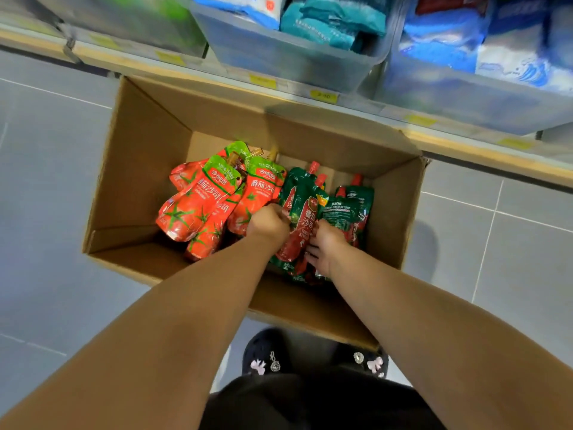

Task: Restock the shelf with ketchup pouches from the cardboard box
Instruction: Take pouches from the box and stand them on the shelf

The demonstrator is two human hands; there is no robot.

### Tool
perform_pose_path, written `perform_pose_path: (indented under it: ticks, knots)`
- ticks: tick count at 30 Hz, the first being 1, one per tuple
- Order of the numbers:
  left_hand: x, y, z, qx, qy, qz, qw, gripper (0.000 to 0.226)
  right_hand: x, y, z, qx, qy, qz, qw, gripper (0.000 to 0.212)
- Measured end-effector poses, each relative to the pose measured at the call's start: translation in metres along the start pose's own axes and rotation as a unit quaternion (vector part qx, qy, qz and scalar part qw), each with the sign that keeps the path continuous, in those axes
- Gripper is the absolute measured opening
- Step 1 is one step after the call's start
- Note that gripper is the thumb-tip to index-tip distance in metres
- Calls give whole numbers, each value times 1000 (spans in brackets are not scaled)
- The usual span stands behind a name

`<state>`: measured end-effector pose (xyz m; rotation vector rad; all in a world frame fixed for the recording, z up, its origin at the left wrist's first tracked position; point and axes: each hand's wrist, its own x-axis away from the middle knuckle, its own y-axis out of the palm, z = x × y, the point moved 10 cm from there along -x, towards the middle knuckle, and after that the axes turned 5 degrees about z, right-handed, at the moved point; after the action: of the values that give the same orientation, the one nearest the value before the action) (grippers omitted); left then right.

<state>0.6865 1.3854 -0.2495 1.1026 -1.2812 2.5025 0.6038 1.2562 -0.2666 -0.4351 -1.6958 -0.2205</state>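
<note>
Both hands, left hand [269,223]; right hand [325,246], clasp glossy dark-green pouches [305,212]; corrugated cardboard box [136,169].

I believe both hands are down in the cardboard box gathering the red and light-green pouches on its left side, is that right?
Not quite: the head view shows both the left hand and the right hand in the cardboard box on the dark green pouches at its right, not the red ones.

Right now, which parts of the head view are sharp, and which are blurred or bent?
Head view: ketchup pouches and both hands in the cardboard box are sharp; shelf bins above are blurred; wide-angle lens bends the shelf edge.
</note>
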Motion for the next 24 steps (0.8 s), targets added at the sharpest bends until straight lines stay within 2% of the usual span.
perform_pose_path:
  ticks: [2,6,10,16,22,24]
  knots:
    - [15,-17,6,43,12,-3,999,12,19,-6,-4,11,-11,-6,1000,30]
    - [61,-48,36,133,33,-87,987,18,73,-26,-15,28,-15,-18,999,29]
    - [113,-86,88,141,72,-142,977,26,135,-54,-34,15,-32,-19,999,31]
    - [185,-120,185,143,108,-131,975,24,231,-116,-103,27,-197,-11,980,28]
    - [246,-116,309,128,168,-128,969,11,298,-232,-179,43,-332,96,938,21]
    - [260,-108,351,147,173,-132,965,28,312,-264,-211,55,-359,104,926,23]
